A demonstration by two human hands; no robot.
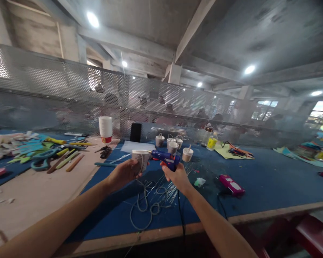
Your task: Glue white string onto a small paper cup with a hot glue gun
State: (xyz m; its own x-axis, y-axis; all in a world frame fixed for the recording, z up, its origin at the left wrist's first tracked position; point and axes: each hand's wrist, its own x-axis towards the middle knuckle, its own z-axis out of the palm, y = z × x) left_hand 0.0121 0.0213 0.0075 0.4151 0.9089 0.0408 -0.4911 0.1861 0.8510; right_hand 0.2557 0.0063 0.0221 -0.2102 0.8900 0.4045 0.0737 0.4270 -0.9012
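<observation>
My left hand (124, 174) is closed around a paper cup (140, 157) partly wrapped in grey cord. In my right hand (177, 176) is a blue glue gun (165, 156), its nozzle tip at the cup's upper right rim. A loose tail of grey cord (144, 204) hangs from the cup and curls over the blue mat below. Thin glue strands (173, 190) lie on the mat under the gun. Behind it stand several small cord-wrapped cups with handles (173, 146), and another cup (187, 154) with a stick in it.
A stack of white paper cups (105, 128) and a dark phone (135, 132) stand at the back. Scissors (43, 157), pens and paper scraps crowd the left. A yellow-labelled bottle (212, 142) and a magenta box (231, 184) are on the right. Perforated metal screens the far edge.
</observation>
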